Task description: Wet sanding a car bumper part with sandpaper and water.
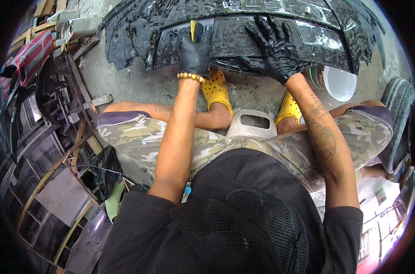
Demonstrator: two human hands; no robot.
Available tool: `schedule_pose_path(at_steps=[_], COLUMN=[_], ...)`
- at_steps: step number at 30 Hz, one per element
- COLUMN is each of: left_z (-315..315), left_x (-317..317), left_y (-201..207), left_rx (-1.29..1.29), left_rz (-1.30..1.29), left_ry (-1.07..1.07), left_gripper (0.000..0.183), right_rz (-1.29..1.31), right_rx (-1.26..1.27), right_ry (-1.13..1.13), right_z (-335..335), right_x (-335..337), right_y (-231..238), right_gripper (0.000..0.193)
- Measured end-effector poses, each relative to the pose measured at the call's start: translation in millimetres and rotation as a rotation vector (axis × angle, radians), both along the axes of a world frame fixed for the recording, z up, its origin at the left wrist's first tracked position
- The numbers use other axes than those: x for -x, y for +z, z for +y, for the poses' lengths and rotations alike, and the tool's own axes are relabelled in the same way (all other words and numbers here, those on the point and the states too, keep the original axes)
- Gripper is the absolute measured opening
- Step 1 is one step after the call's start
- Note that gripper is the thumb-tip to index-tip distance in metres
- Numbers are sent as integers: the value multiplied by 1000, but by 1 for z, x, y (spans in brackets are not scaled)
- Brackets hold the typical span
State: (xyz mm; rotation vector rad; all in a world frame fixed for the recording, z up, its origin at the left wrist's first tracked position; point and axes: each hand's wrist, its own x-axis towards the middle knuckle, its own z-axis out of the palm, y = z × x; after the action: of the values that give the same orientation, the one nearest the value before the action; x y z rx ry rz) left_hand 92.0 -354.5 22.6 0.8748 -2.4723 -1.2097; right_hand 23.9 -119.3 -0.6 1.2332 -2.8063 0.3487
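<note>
A large black car body panel (234, 34), wet and streaked, spans the top of the view with raised lettering along its far part. My left hand (193, 52), in a black glove, is closed over the panel's near left part. From its fingers sticks a slim yellow tool (193, 31), tapered like a handle; its working end is hidden. My right hand (279, 50), also black-gloved, lies on the panel to the right with its fingers spread, holding nothing.
A white bucket (339, 83) stands under the panel's right edge. Between my knees is a woven pale stool (252, 124). Wood and metal scraps (47, 118) crowd the left, near a striped bag (31, 55). A grey tyre-like object (396, 123) stands at right.
</note>
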Motion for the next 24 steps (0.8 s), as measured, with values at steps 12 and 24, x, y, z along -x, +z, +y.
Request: schedule_pose_path(at_steps=[12,24], left_z=[-1,-18], left_x=[-1,6], left_y=[-3,-7], left_rx=[118,-46], left_rz=[-74,95], left_ry=[-85,-16], left_gripper=[37,39], right_rz=[-34,-6], right_rx=[24,79], right_ry=[14,17], right_z=[1,1], right_x=[-3,-1], right_y=[-2,0], right_gripper=[88,86])
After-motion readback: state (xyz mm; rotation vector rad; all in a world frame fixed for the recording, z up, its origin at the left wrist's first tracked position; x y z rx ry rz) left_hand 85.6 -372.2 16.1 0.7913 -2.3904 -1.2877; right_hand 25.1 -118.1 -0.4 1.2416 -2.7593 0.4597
